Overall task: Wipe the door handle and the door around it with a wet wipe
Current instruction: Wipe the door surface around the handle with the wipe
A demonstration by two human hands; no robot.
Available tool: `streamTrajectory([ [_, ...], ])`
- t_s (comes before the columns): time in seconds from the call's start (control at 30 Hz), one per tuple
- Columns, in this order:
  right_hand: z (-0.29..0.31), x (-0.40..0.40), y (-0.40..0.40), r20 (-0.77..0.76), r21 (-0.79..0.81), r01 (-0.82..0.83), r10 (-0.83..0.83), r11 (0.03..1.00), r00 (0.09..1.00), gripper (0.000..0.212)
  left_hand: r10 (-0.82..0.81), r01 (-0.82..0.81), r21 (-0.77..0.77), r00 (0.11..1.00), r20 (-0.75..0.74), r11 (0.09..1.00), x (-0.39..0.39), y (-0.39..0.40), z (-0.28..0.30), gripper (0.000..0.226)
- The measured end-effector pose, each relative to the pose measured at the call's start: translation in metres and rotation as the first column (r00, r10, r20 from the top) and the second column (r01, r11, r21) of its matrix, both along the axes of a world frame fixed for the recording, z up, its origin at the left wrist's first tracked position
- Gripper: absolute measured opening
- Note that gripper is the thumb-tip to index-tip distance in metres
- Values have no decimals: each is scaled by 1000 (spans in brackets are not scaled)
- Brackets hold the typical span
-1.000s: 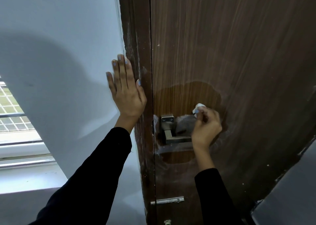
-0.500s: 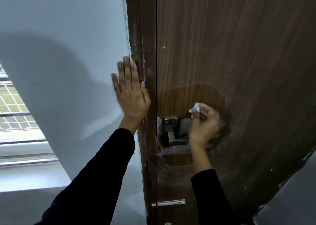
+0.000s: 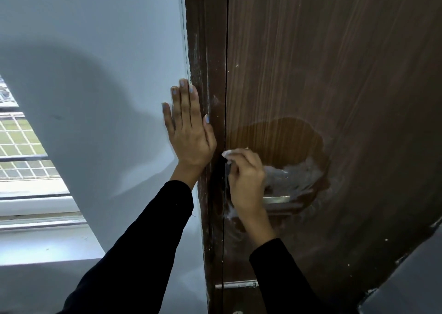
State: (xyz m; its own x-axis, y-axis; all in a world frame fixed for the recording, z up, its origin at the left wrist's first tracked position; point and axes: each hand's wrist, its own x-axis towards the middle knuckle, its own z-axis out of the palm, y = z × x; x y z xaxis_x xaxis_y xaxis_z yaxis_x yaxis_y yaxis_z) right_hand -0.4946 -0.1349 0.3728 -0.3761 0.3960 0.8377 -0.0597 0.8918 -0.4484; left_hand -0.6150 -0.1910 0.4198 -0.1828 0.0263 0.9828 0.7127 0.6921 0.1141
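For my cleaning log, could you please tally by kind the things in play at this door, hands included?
Hands: 2, the left hand flat on the wall, the right hand holding the wipe
Wipes: 1, the wet wipe
Door handles: 1, the door handle
Doors: 1, the door
Total: 5

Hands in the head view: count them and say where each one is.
2. The left hand lies flat on the wall beside the door frame. The right hand grips the wet wipe at the door's edge, covering part of the door handle.
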Motion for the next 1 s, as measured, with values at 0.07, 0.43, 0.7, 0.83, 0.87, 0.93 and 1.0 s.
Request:
streamTrajectory([
  [0.07,-2,7,10,-50,-96,75,-80,993,996,27,-10,10,-1,1000,2,1000,0,0,0,56],
  [0.43,6,3,18,-147,40,102,-95,994,985,30,-36,36,5,999,0,999,0,1,-1,56],
  [0.7,24,-12,21,-234,76,32,-14,997,972,29,-36,36,8,999,-5,999,-3,1,-2,56],
  [0.83,14,6,43,-303,-72,101,-118,992,946,25,-22,22,14,1000,6,1000,-3,2,-1,58],
  [0.87,19,8,50,-355,-167,128,-181,978,917,23,-20,20,15,1000,8,1000,-3,3,-2,58],
  [0.93,32,6,53,-414,-255,130,-230,958,881,23,-18,18,15,1000,9,1000,-2,3,-2,57],
  [1.0,37,-1,44,-383,-188,86,-154,978,911,26,-14,14,19,1000,10,1000,-2,3,-1,57],
])
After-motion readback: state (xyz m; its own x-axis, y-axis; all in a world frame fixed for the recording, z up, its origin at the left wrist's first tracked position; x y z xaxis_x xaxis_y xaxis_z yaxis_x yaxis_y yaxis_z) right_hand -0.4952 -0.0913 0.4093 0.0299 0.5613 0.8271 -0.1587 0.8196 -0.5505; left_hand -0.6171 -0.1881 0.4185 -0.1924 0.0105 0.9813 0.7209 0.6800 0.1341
